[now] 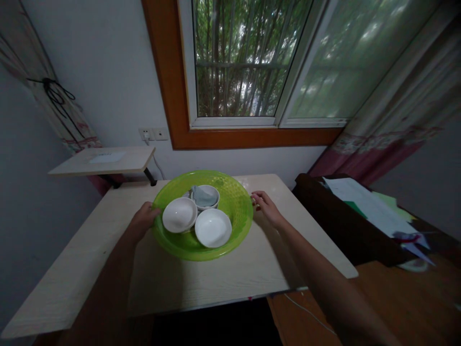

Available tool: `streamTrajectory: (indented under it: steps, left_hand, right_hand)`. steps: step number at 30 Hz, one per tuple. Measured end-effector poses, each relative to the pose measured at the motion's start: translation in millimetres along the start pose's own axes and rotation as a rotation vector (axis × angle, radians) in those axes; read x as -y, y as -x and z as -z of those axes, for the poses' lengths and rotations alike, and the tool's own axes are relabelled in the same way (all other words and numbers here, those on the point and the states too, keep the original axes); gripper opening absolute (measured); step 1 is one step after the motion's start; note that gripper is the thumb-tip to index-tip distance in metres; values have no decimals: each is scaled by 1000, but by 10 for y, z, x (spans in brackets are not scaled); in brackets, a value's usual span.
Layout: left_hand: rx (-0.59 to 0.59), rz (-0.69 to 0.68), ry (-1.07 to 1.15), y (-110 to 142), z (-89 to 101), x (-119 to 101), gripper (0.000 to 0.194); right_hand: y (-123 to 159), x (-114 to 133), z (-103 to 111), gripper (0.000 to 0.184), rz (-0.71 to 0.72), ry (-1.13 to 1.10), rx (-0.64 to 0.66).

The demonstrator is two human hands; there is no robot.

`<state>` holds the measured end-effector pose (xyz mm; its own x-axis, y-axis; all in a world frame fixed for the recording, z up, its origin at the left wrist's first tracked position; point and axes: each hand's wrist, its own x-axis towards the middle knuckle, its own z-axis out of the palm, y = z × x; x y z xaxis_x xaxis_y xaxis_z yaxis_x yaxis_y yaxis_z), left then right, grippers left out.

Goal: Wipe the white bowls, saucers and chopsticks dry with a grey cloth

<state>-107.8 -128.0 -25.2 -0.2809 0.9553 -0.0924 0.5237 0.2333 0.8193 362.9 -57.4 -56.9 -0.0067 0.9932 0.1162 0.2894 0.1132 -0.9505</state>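
While the basin (pixel 239 204) is clamped by the left hand (pixel 144 217), the right hand (pixel 267 205) half-open, bowls (pixel 213 228) could be knocked by tilting.

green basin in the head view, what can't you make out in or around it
All in the head view:
Green basin: its floor under the white bowls, which hide it.
Rear bowl: its bottom, covered by the grey cloth.
Left hand: any fingers underneath, hidden by hand and basin.
Right hand: whether fingertips touch the basin, too small.
Paper: its print, too small.
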Motion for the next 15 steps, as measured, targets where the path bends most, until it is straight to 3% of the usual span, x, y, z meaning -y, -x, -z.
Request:
streamTrajectory:
  steps: [5, 10, 13, 15]
  left_hand:
    - [-60, 119, 200, 116, 471, 208, 34]
    - [-107, 180, 329, 234, 968, 438, 51]
    - [-142, 246, 327, 300, 1203, 583, 55]
    - [-193, 247, 199, 341, 1332, 656, 55]
  right_hand:
    - [130, -258, -99, 51, 2, 39, -49]
    - [207, -331, -95, 48, 27, 99, -53]
    - [231, -319, -97, 43, 91, 178, -49]
    - [250, -311, -106, 40, 131, 245, -34]
